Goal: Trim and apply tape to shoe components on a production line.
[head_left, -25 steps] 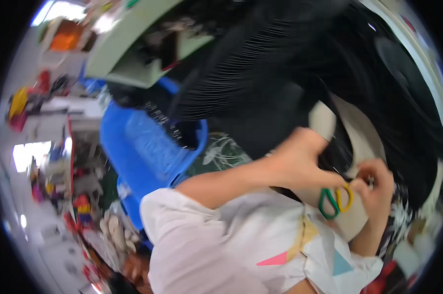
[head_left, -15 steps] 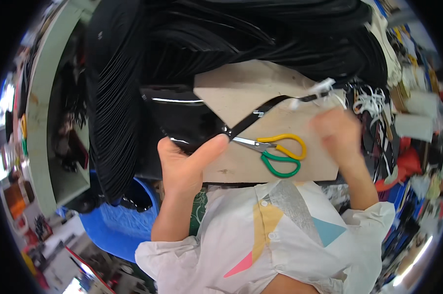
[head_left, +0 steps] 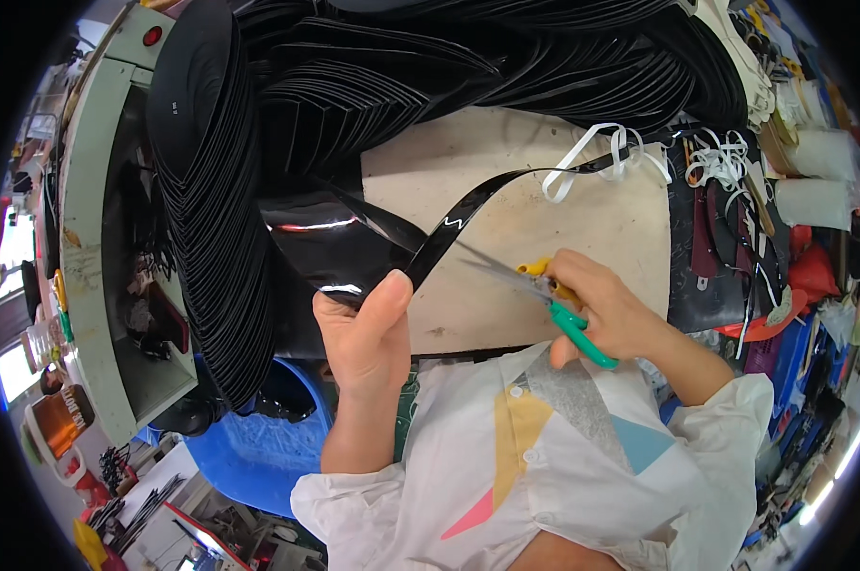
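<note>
Fanned along the back and left: stacks of black pieces [head_left: 211,238], crowding the beige board [head_left: 544,238]. At lower left, a blue tub [head_left: 249,495]. Over the board's left part, a glossy black panel [head_left: 344,252] and black strap [head_left: 487,195], pinched between thumb and fingers of the left hand [head_left: 368,328]. Closed around yellow-and-green scissors [head_left: 574,329], the right hand [head_left: 601,300]; blade tips near the strap, contact unclear. Beside its far end, looped white ribbon [head_left: 574,152].

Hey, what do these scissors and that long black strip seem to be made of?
Scissors: likely metal blades, grey and slim; smooth, evenly coloured yellow and green handles suggest plastic. Black strip: glossy, perhaps patent leather or vinyl; sharp white reflections show the shine, but not which.
</note>
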A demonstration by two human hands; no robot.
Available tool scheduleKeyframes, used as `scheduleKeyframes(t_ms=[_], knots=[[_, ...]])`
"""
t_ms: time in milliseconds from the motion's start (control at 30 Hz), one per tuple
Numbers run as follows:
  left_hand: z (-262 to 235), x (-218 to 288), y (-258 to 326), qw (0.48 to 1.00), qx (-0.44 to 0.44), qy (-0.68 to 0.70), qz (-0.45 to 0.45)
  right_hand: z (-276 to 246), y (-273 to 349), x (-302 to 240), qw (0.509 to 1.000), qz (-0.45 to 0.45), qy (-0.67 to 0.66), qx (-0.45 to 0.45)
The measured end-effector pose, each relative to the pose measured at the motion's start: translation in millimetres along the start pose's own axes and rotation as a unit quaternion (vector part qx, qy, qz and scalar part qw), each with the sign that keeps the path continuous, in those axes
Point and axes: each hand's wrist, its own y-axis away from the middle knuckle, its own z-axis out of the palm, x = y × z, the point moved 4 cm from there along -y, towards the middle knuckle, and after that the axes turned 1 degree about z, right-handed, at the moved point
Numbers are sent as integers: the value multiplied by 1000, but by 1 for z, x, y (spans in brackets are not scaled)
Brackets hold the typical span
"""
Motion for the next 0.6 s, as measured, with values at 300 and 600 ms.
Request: scheduleKeyframes(t_ms=[300,600], knots=[[2,0,3,1000,5,-7,7,7,-11,-12,999,-40,28,11],[4,0,4,1000,6,-2,6,9,-13,-5,992,-75,86,50]])
